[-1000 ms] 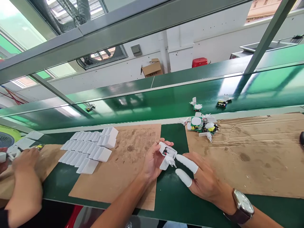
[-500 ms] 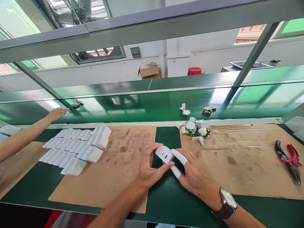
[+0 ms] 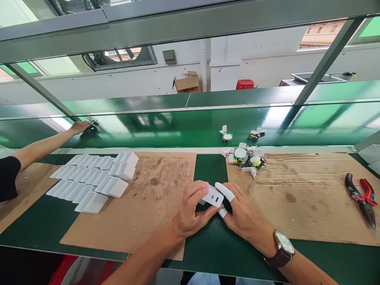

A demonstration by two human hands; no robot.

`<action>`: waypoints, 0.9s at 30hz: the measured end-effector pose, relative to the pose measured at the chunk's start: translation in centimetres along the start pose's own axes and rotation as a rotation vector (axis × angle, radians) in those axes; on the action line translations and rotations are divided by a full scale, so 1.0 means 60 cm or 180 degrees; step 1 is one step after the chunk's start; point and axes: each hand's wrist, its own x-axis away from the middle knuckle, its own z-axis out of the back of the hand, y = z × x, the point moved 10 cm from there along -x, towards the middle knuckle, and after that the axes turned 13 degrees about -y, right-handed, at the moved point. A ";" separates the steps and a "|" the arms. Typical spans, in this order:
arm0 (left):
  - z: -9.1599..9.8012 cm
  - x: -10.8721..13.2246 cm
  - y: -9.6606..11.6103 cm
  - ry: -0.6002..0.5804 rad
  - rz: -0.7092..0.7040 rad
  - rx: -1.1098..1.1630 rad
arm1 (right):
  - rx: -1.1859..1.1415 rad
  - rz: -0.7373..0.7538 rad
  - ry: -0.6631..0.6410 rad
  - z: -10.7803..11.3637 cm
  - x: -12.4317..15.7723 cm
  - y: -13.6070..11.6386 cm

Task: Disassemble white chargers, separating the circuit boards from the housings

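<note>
White charger housing (image 3: 212, 194) held tilted between your left hand (image 3: 190, 208) and right hand (image 3: 246, 211), end face with two dark slots turned toward you.

Both hands on one white casing (image 3: 213, 196) with two dark slots, held over green table (image 3: 204, 253) between two cardboard sheets; left hand (image 3: 190, 209) grips from left, right hand (image 3: 246, 215) at right side, white covers (image 3: 225, 191) on two fingers, watch (image 3: 283, 244) on right wrist. White open shells (image 3: 92, 178) in rows at left, circuit boards (image 3: 245, 156) clustered beyond right hand, red-and-black pliers (image 3: 363, 198) far right, another person's hand (image 3: 80, 126) reaching in upper left
</note>
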 end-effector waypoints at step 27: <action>-0.001 0.014 -0.014 -0.0019 0.0282 -0.0146 | -0.0013 -0.0061 0.0002 0.010 -0.006 -0.004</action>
